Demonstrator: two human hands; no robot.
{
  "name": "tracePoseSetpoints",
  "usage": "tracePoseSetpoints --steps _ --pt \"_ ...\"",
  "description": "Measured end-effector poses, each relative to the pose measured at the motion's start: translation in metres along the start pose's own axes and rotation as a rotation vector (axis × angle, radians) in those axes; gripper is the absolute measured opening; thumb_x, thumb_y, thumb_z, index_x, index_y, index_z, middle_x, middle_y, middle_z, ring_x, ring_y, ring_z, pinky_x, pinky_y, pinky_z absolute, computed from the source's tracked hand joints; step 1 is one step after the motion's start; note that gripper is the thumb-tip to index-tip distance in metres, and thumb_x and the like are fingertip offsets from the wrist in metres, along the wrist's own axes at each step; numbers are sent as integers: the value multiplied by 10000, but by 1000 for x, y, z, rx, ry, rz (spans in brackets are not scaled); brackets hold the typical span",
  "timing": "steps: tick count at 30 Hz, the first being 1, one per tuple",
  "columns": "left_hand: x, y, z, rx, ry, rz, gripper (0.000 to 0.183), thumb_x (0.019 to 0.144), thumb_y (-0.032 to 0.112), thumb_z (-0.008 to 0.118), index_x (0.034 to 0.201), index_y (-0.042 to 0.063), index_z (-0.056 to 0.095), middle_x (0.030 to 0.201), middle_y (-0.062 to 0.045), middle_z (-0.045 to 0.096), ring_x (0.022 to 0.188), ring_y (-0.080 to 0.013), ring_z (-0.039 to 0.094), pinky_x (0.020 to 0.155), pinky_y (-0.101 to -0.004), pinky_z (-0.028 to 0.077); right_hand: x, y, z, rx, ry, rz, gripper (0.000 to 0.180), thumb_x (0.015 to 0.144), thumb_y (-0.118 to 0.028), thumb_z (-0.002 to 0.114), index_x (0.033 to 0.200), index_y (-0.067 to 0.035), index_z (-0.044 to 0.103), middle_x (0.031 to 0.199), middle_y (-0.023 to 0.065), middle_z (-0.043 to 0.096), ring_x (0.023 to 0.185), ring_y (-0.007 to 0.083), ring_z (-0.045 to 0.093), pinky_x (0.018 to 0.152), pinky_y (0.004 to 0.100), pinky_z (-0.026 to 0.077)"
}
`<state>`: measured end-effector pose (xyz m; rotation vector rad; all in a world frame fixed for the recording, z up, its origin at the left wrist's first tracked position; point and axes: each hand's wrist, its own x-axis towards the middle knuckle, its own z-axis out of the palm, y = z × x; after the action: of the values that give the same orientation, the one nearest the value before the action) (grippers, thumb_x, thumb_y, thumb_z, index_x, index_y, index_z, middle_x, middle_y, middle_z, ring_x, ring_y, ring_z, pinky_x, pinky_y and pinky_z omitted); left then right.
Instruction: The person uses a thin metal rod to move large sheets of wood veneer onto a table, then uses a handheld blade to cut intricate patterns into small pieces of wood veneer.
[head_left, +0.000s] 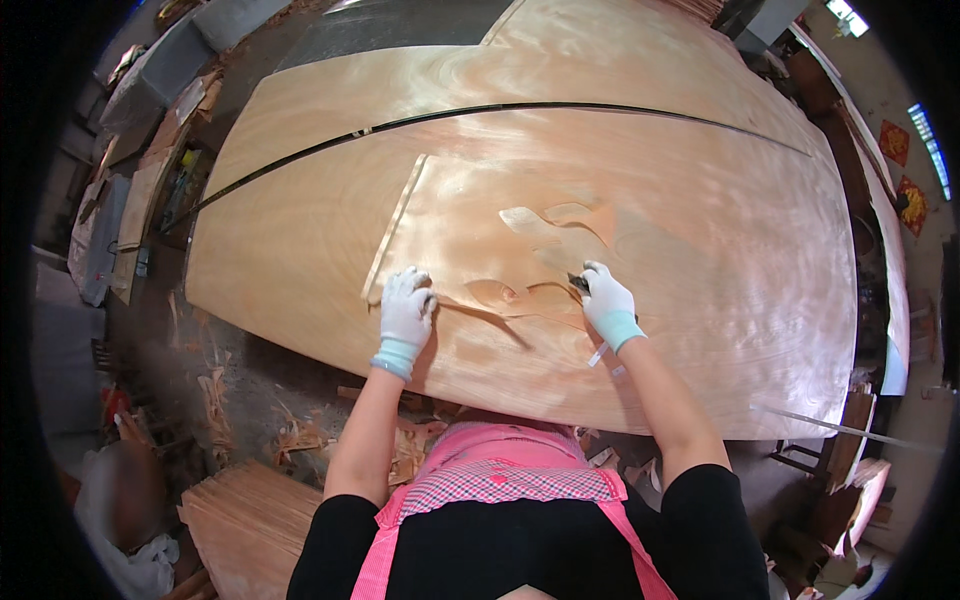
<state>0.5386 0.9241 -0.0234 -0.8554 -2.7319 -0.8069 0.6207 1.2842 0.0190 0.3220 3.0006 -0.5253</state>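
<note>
A thin wood veneer sheet (465, 225) lies on a wide pale wood panel (712, 225). The sheet's surface is wavy, with leaf-shaped raised or torn patches towards its right side. My left hand (405, 306), in a white glove with a light-blue cuff, rests with bent fingers at the sheet's near left corner. Its fingertips are partly hidden, so whether they pinch the edge is unclear. In my right hand (607, 300), gloved alike, is a small dark hand tool (578, 283), perhaps a knife, its tip close to the sheet's near right part.
A narrow wood strip (396, 225) runs along the sheet's left side. Across the panel lies a long dark bar (480, 110). Stacked veneer sheets (244, 517) stand at lower left, near scraps (300, 435) on the floor. A metal straightedge (847, 427) juts past the panel's right corner.
</note>
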Motion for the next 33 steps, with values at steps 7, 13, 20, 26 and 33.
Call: tracePoseSetpoints --steps 7,13,20,26,33 --pt "-25 50 -36 -76 -155 -66 389 865 276 625 1210 95 609 1404 -169 487 1384 -392 340 1161 -561 170 -44 1 -22 -1 -147 152 264 819 -140 624 1080 -98 611 1173 107 608 993 344 632 828 438 516" --pt "13 87 23 166 -293 -45 651 928 493 496 1457 118 439 1541 -203 322 1454 -365 228 1189 -544 76 -34 1 -21 -111 -172 183 250 848 -165 637 1093 -116 621 1217 100 564 971 338 645 832 440 528" --pt "25 81 50 -131 -221 -209 454 908 393 558 1281 135 586 1475 -201 409 1406 -372 307 1179 -536 142 -33 2 -36 256 308 -266 569 853 -93 552 1414 -63 462 1257 181 596 1009 322 661 895 407 520" --pt "48 92 57 62 40 -227 273 880 197 588 1127 87 625 1353 -212 515 1310 -375 431 1162 -494 238 -21 -28 46 642 -502 110 616 928 -100 476 1501 16 280 938 137 704 635 146 660 574 282 526" --pt "38 71 77 -78 145 -322 513 871 122 549 1361 -8 470 1369 -217 503 1310 -388 429 1169 -498 231 4 -96 34 251 -437 -234 616 919 -151 435 1486 21 264 871 302 655 783 435 642 732 528 497"
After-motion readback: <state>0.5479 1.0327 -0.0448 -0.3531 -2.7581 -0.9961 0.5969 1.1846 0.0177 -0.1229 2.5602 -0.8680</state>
